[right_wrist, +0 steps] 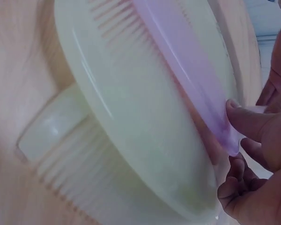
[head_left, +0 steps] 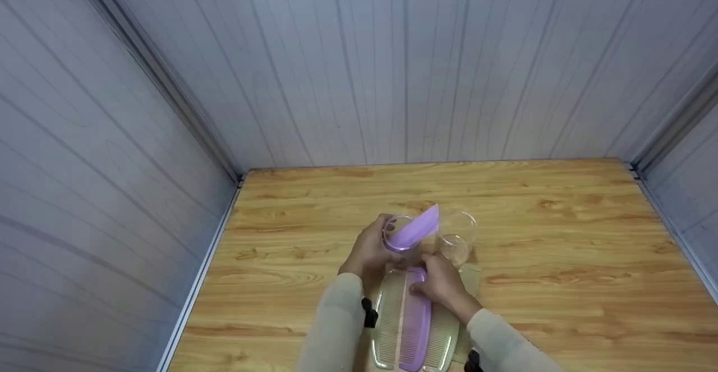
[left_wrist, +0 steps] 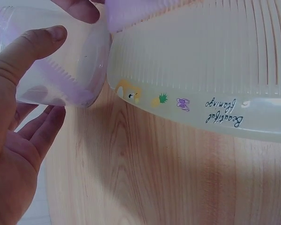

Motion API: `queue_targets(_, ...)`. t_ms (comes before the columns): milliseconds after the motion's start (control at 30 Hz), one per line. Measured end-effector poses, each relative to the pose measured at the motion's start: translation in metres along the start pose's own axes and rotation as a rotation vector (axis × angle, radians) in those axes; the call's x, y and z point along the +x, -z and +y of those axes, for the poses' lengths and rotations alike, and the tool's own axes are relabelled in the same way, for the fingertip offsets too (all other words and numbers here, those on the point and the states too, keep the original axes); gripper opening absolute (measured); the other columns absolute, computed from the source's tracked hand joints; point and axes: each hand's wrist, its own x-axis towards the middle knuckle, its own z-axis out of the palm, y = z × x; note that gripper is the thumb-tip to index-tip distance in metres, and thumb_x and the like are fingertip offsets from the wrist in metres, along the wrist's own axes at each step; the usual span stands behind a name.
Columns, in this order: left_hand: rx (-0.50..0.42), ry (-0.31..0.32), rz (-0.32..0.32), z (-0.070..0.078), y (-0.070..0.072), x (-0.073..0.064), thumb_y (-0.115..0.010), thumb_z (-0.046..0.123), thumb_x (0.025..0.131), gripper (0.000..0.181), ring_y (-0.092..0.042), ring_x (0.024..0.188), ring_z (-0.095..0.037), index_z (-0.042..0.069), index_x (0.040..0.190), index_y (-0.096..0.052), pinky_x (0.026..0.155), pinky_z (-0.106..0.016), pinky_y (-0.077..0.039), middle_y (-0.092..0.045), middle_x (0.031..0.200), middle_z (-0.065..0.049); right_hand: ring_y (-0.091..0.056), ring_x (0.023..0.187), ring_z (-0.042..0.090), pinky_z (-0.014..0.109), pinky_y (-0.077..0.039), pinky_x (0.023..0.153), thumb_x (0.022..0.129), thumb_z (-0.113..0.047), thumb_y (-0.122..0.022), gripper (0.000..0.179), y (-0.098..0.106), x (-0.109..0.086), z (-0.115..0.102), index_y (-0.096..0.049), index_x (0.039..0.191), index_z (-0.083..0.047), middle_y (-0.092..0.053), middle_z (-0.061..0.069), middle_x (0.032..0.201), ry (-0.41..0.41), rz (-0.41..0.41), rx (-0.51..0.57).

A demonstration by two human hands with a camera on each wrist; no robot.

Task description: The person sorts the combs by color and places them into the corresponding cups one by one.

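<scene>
My left hand [head_left: 370, 248] grips a clear cup [left_wrist: 86, 51], thumb on one side and fingers on the other. A purple comb [head_left: 419, 227] leans inside that cup, its upper end past the rim. With thumb and fingers, my right hand [head_left: 443, 283] pinches the far end of a second purple comb [head_left: 415, 327]. This comb lies over pale green combs [right_wrist: 131, 112], near the cup's base. In the left wrist view, a pale green comb [left_wrist: 178, 101] shows small printed pictures and lettering along its spine.
Another clear cup [head_left: 457, 243] stands just right of the held one. One more pale green comb [right_wrist: 61, 122] lies partly under the others at the right. The wood-grain tabletop [head_left: 561, 248] meets grey panel walls [head_left: 392, 69] at the back and sides.
</scene>
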Motion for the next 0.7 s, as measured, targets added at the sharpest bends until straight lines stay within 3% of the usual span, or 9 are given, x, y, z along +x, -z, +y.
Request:
queue_targets(333, 0.017, 0.015, 0.009, 0.001, 0.0, 0.002, -0.096, 0.005, 0.06, 0.097, -0.058, 0.129, -0.029, 0.023, 0.144, -0.051, 0.114, -0.047, -0.045, -0.061, 0.14, -0.008, -0.061, 0.089, 0.025, 0.048, -0.053, 0.085, 0.061, -0.012, -0.095, 0.045, 0.021, -0.003, 0.0, -0.074, 0.101, -0.004, -0.07, 0.007, 0.092, 0.0, -0.051, 0.01)
queue_targets(700, -0.021, 0.05, 0.001, -0.001, -0.001, 0.002, -0.094, 0.0, 0.06, 0.1, -0.057, 0.13, -0.029, 0.021, 0.147, -0.049, 0.114, -0.047, -0.046, -0.059, 0.142, -0.009, -0.058, 0.082, 0.016, 0.037, -0.053, 0.075, 0.066, -0.011, -0.094, 0.038, 0.038, -0.013, -0.003, -0.074, 0.098, -0.008, -0.066, 0.002, 0.09, 0.004, -0.034, 0.056)
